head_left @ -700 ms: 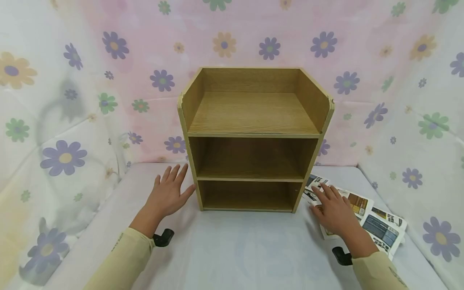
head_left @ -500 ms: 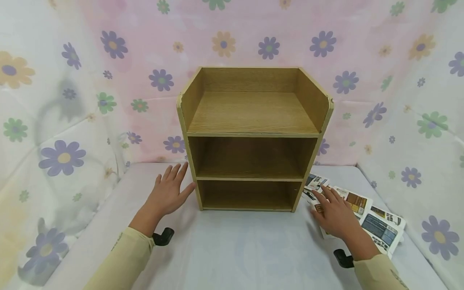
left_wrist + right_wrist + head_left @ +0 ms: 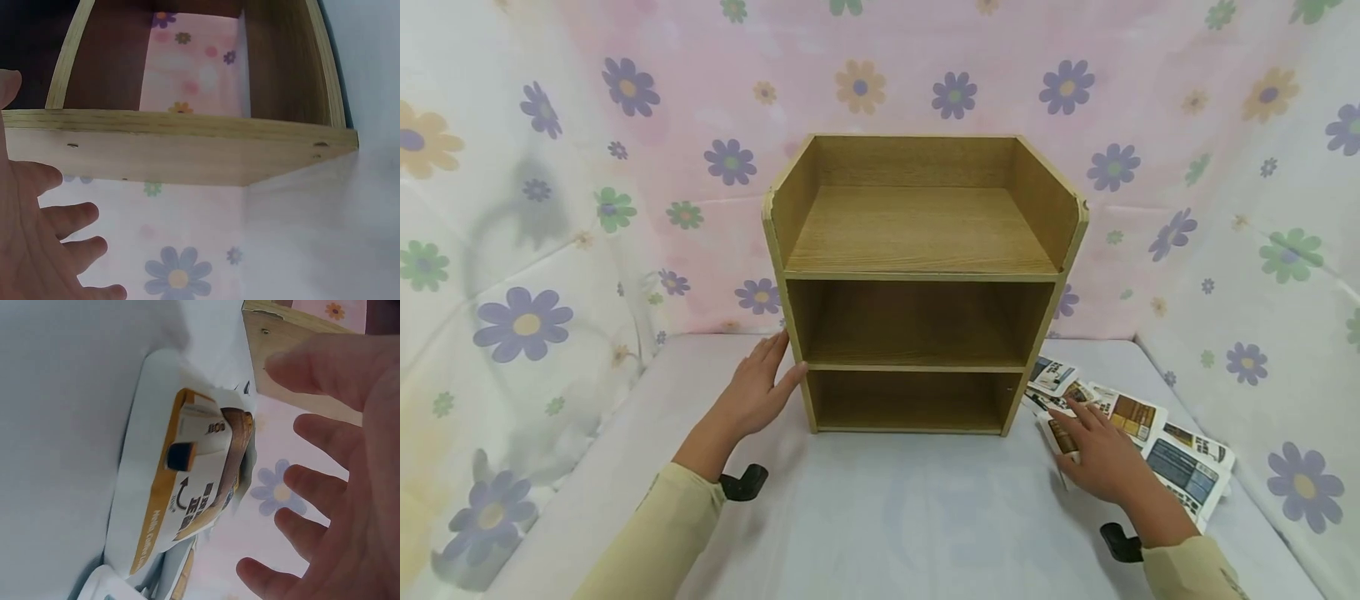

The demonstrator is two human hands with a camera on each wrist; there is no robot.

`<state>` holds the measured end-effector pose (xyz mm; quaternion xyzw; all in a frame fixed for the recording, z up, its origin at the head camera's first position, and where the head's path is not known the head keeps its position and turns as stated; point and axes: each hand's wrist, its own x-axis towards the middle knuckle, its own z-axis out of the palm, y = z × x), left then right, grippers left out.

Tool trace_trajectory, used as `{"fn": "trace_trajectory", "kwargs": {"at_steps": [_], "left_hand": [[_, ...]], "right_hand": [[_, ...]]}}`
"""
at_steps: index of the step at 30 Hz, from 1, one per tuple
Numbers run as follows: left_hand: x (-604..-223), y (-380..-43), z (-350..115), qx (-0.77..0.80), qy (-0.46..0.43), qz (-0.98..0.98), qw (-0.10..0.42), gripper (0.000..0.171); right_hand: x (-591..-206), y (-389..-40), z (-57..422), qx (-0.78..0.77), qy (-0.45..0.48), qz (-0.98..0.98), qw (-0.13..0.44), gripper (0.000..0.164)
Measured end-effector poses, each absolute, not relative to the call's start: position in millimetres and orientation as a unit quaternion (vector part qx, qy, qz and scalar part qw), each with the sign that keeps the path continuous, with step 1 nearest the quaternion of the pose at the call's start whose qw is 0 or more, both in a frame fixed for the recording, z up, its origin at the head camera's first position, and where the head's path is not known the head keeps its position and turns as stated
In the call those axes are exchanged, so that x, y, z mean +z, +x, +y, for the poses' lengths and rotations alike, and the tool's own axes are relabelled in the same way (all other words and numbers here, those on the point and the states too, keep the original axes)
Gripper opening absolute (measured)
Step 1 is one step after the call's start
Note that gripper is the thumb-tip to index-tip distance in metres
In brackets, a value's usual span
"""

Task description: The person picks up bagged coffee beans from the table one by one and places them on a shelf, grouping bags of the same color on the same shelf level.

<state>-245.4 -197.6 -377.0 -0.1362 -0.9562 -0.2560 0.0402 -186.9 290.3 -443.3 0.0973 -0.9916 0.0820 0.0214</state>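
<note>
A wooden shelf unit (image 3: 921,276) stands upright on the white surface, with an open top tray and two compartments below. My left hand (image 3: 756,392) is at its left side, fingers extended and thumb by the front edge; whether they touch is hard to tell. In the left wrist view, the spread fingers (image 3: 72,219) lie beside the outer side panel (image 3: 187,153). To the right of the shelf, my right hand (image 3: 1101,454) hovers above several flat printed packets (image 3: 1183,467). The right wrist view shows a coffee packet (image 3: 203,456) beneath the spread fingers, with nothing held.
White cloth (image 3: 895,517) covers the surface around the shelf. A flowered pink curtain (image 3: 895,92) hangs behind, and pale flowered curtains (image 3: 1292,333) close in both sides. The packets overlap one another between the shelf's right side and the right curtain.
My left hand has moved slightly right, closer to the shelf's side. The right hand has drifted a little right and toward me over the packets. The shelf stays in place.
</note>
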Motion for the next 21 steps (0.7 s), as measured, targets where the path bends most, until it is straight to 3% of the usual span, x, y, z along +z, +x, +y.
{"fn": "trace_trajectory", "kwargs": {"at_steps": [13,21], "left_hand": [[-376.3,-251.4,-188.4,-0.349,-0.120,-0.929,0.014,0.075],[-376.9,-254.4,-185.4,-0.370,-0.108,-0.923,0.012,0.075]], "right_hand": [[-452.2,-179.2,301.4,0.084,0.118,-0.989,0.015,0.064],[-448.3,-175.5,301.3,0.110,0.101,-0.988,-0.035,0.062]]}}
